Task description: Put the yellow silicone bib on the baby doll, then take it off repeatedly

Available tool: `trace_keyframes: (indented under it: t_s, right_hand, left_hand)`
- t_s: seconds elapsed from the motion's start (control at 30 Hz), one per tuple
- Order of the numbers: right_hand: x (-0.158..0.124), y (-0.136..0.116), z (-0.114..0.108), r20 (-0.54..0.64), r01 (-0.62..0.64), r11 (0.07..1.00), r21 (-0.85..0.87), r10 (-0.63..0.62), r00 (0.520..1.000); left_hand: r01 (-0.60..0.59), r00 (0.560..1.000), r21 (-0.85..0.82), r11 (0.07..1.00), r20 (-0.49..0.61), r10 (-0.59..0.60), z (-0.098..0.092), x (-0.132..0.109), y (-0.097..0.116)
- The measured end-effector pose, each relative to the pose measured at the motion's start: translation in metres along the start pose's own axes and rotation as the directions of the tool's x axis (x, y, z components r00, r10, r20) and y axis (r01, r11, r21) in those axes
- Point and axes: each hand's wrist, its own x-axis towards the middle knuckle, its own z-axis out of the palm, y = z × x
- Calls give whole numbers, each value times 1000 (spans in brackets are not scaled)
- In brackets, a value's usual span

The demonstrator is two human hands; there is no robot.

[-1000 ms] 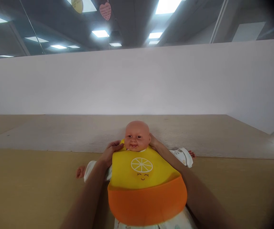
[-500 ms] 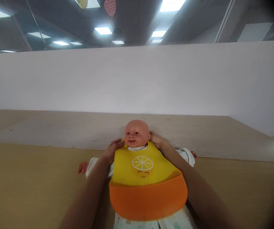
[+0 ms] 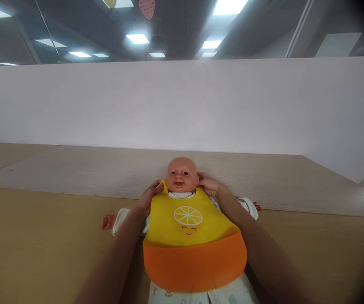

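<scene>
A doll (image 3: pixel 182 174), lying face up at the near middle of a tan table (image 3: pixel 42 236), with a person's two hands at its neck. A bib (image 3: pixel 192 241) covers the doll's front from the neck downward; its upper part is yellow, printed with a white citrus slice and a small smiling face, and its near end forms an orange pocket (image 3: pixel 195 268). The left hand (image 3: pixel 152 196) is at the left side of the neck, thumb and fingers pinching the bib's yellow strap. The right hand (image 3: pixel 210 184) is at the right side of the head, fingers bent behind the ear; their tips are hidden, and whether they grip a strap cannot be told. The doll's arms extend left and right in white sleeves (image 3: pixel 248 207), each partly covered by a forearm of the person, and patterned white trousers (image 3: pixel 182 297) show at the near edge. A paler strip (image 3: pixel 264 175) crosses the far part of the table, bounded by a white wall (image 3: pixel 169 105). Above hang a pink heart-shaped note (image 3: pixel 146 8) and lit ceiling panels (image 3: pixel 137 39).
</scene>
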Motion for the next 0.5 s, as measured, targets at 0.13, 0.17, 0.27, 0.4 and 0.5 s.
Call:
trace_keyframes:
  t_s: [0.13,0.17,0.27,0.4,0.5]
  right_hand:
    - [4,4,0,3,28,999,39,-28,1000]
    - [5,5,-1,2,34,999,35,-34,999]
    - [8,8,0,-14,37,999,28,-37,999]
    - [12,7,3,-102,34,998,-44,-38,994]
    - [15,5,4,-161,31,997,-77,-43,986]
  left_hand:
    - [2,1000,-9,1000,-20,-2,2,1,0]
    - [0,1000,-9,1000,-18,0,2,1,0]
    - [-13,1000,-2,1000,-1,13,1,1,0]
    - [-25,1000,-7,1000,-9,25,-2,2,-2]
    - [-36,999,-27,999,-13,36,-4,4,-3]
